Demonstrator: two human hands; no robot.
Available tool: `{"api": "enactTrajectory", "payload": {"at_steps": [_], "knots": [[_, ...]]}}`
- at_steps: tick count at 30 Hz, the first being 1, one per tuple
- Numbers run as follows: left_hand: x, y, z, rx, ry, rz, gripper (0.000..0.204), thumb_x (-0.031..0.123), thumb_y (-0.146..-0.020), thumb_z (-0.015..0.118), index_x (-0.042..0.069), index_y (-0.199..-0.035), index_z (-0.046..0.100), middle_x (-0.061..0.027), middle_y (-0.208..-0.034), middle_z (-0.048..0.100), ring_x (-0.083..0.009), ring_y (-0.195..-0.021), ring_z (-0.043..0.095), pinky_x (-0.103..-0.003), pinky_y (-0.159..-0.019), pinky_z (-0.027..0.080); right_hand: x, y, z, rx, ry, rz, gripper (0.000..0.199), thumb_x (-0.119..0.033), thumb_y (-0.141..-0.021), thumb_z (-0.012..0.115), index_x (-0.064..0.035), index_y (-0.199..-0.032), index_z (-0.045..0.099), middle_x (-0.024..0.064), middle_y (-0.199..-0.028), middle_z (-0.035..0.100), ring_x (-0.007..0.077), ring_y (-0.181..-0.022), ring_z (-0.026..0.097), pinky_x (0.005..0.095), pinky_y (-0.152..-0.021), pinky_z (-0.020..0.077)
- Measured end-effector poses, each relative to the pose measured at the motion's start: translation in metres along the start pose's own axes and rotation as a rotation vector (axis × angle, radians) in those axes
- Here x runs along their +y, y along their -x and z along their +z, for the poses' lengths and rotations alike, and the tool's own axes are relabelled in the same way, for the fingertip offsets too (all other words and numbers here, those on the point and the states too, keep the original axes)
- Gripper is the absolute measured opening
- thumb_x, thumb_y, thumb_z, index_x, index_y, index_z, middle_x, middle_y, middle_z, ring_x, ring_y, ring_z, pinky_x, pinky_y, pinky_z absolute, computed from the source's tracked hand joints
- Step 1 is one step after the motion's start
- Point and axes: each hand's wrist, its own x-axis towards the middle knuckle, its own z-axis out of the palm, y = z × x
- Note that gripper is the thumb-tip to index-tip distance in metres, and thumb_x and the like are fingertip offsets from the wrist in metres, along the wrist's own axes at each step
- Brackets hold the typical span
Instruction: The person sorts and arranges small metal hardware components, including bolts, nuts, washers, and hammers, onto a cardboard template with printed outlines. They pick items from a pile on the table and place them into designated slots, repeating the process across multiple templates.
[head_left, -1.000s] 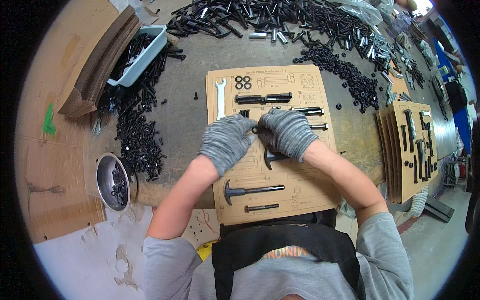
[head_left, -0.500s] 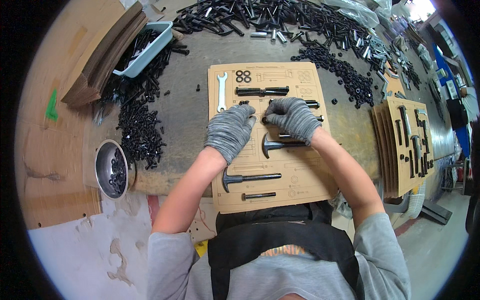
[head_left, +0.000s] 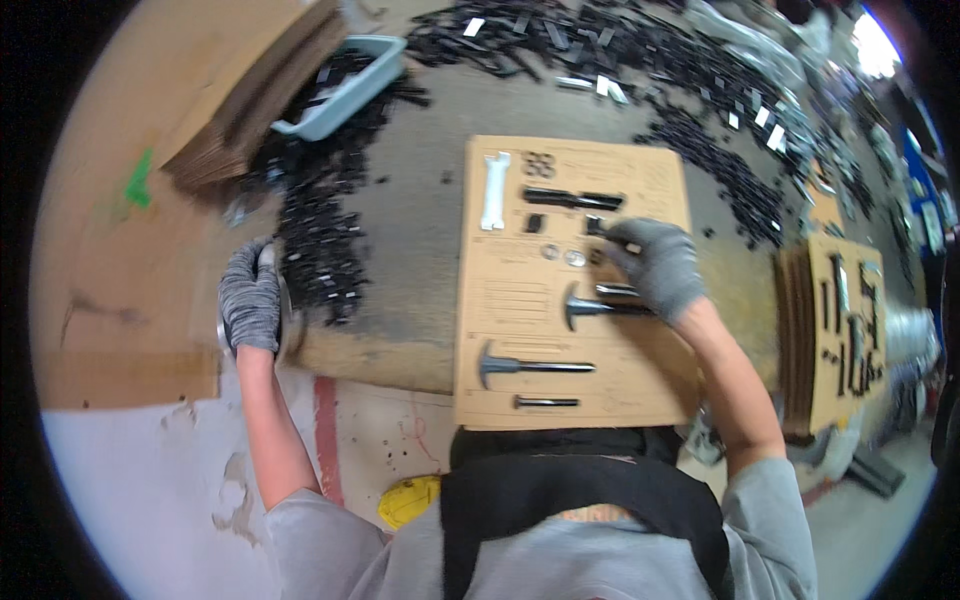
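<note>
My left hand (head_left: 250, 303), in a grey knit glove, is at the metal bowl (head_left: 291, 318) and covers most of it; its fingers are blurred. Over the cardboard sheet (head_left: 477, 300), my gloved right hand (head_left: 656, 264) has its fingers curled together beside a small black part (head_left: 594, 226). What they hold, if anything, is hidden. On the sheet lie an open-end wrench (head_left: 495, 192), black washers (head_left: 539, 165), silver rings (head_left: 574, 258), black bolts (head_left: 572, 197), a T-shaped black part (head_left: 535, 367), and another T-shaped part (head_left: 583, 308) partly under my right hand. A long bolt (head_left: 546, 403) lies near the front.
Piles of small black screws (head_left: 320, 250) lie left of the sheet, behind them a pale blue bin (head_left: 345, 100) and stacked cardboard (head_left: 250, 100). Black nuts (head_left: 735, 185) and more hardware spread across the back right. Loaded cardboard sheets (head_left: 820, 330) stand at the right.
My left hand has gone from the sheet out to the bowl at the left. My right hand stays over the sheet, its fingers slightly higher. The whole view has shifted and blurred.
</note>
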Motion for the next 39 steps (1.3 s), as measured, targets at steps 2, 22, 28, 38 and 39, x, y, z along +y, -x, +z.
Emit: {"api": "enactTrajectory", "payload": {"at_steps": [2,22,28,38,39], "knots": [[-0.077,-0.016,-0.042,-0.077,-0.441,-0.064,0.03,0.023,-0.088,0.06,0.003,-0.109,0.065,-0.0164,-0.106,0.067,-0.0307,-0.1,0.064,-0.038,-0.09,0.047,0.002,0.004,-0.006,0.017,-0.114,0.041,0.013,-0.007,-0.08,0.07,-0.0012,-0.091,0.069,0.0131,-0.081,0.069,0.0188,-0.066,0.065,0.0309,-0.061,0.0535],[-0.125,-0.009,-0.039,-0.29,0.147,-0.406,0.014,0.003,-0.081,0.065,0.003,-0.095,0.067,-0.0061,-0.077,0.066,-0.0118,-0.063,0.059,-0.028,-0.059,0.049,0.008,0.027,-0.015,-0.012,-0.438,0.245,0.014,-0.006,-0.084,0.067,-0.0005,-0.096,0.07,0.0067,-0.082,0.069,0.0099,-0.071,0.061,0.026,-0.067,0.0511],[-0.149,-0.012,-0.04,-0.175,0.255,-0.352,0.019,0.004,-0.079,0.063,0.003,-0.098,0.066,-0.0065,-0.082,0.066,-0.0138,-0.071,0.06,-0.03,-0.065,0.05,0.001,0.028,-0.023,-0.06,-0.451,0.323,0.013,-0.007,-0.084,0.067,-0.0005,-0.096,0.07,0.0064,-0.082,0.069,0.0101,-0.073,0.061,0.0256,-0.068,0.0509],[0.133,0.031,0.045,-0.574,0.589,0.16,0.022,0.006,-0.079,0.064,0.003,-0.1,0.061,-0.0075,-0.093,0.066,-0.0161,-0.088,0.064,-0.028,-0.078,0.051,0.022,0.025,-0.029,0.121,-0.289,0.195,0.018,-0.017,-0.085,0.066,-0.0017,-0.094,0.07,0.0105,-0.078,0.07,0.0157,-0.064,0.063,0.0299,-0.063,0.0526],[0.155,0.038,0.068,-0.644,0.555,0.178,0.022,0.009,-0.08,0.064,0.003,-0.101,0.061,-0.0062,-0.091,0.066,-0.015,-0.086,0.064,-0.028,-0.078,0.051,0.018,0.022,-0.025,0.094,-0.309,0.265,0.018,-0.016,-0.085,0.066,-0.0031,-0.096,0.07,0.0101,-0.079,0.07,0.0148,-0.064,0.064,0.0296,-0.063,0.0537]]}}
